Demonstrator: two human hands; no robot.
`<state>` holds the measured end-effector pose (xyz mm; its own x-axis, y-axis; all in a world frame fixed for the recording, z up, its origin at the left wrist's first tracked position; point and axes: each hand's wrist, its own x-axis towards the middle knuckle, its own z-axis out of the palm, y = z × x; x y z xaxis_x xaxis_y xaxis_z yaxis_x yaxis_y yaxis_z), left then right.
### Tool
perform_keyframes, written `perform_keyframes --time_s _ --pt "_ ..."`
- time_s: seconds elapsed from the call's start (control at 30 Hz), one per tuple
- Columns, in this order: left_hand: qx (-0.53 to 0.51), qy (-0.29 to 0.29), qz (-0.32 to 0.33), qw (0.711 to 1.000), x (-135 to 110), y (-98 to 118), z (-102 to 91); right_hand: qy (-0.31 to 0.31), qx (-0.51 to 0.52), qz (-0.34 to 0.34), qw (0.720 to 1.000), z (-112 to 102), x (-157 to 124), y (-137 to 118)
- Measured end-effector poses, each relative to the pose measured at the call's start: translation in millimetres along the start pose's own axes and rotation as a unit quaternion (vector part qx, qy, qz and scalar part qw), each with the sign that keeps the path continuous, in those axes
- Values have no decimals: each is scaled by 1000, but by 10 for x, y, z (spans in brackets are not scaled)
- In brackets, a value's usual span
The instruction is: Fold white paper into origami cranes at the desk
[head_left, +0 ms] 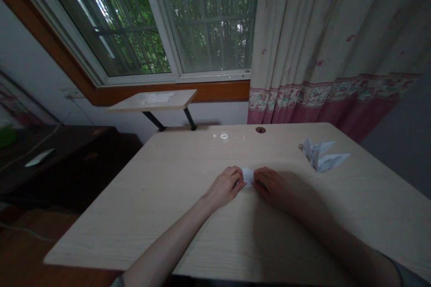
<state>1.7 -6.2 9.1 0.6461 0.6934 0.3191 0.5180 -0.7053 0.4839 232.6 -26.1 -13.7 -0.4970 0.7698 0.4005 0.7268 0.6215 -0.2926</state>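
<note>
A small piece of folded white paper (248, 176) lies at the middle of the light wooden desk (161, 233), between my two hands. My left hand (229, 184) grips its left edge with curled fingers, the thumb low near the desk. On the opposite edge, my right hand (271, 186) holds the paper with its fingers bent over it. Much of the paper is hidden under the fingers, so its full shape does not show. Farther right stands a folded paper crane (319, 156) in white paper, apart from both hands.
A raised shelf (182, 98) on black legs carries some white paper (158, 97) at the back left. Near the rear edge is a round cable hole (260, 130). A dark table (67, 143) with a phone-like object (39, 157) stands left. A curtain (303, 54) hangs behind.
</note>
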Motion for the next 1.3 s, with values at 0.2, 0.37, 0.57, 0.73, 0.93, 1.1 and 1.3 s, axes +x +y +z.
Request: perform_keyframes --time_s 0.2,0.37,0.57,0.73,0.93,1.1,1.3 --pt "1 8 -23 1000 17 36 29 13 -25 1 1000 9 9 -21" --pt "8 9 -33 999 17 35 53 7 -48 7 999 24 22 -31" --pt "15 9 -49 999 21 40 85 3 -75 14 997 27 35 -56" --pt "48 8 -52 997 21 58 92 -4 -80 9 997 24 37 -62" --pt "108 -6 -59 992 10 69 64 -8 -87 14 996 5 41 -74" --pt "78 -5 -67 995 7 47 51 7 -87 8 996 3 46 -80" --pt "24 -10 -64 998 -2 -4 6 5 -85 13 996 22 45 -56"
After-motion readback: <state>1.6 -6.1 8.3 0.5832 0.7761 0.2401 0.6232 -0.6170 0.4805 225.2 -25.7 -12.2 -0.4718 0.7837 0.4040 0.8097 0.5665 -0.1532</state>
